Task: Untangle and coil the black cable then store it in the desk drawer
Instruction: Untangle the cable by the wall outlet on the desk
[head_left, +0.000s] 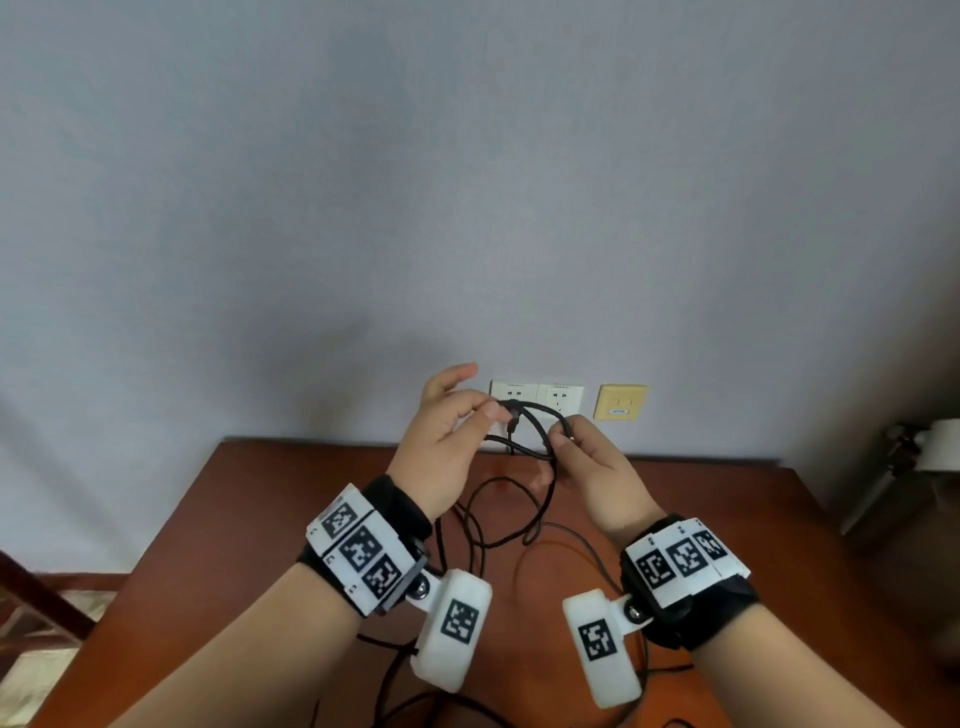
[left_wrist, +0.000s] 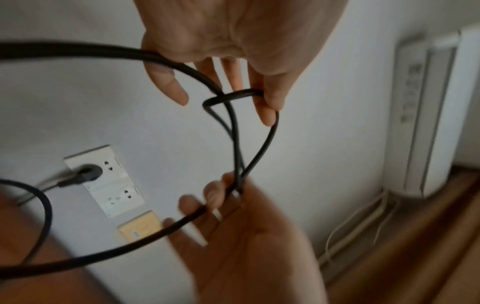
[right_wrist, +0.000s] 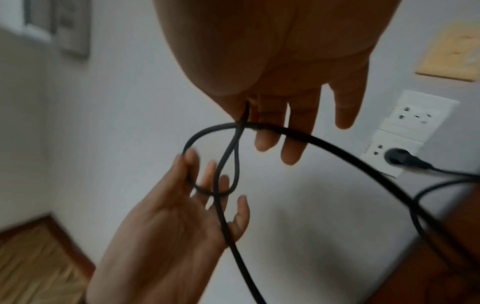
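Above the desk (head_left: 218, 525), between my raised hands, hangs a small loop of the cable (head_left: 535, 421). My left hand (head_left: 447, 441) pinches one side of it between thumb and forefinger, the other fingers loosely spread; my right hand (head_left: 587, 462) pinches the crossing strands opposite, fingers curled round them. From there the cable droops in loose, overlapping loops onto the desk under my wrists. Behind, on the wall (head_left: 467, 182), a plug (left_wrist: 87, 171) sits in a white socket (left_wrist: 103, 166), beside a yellow plate (head_left: 621, 401).
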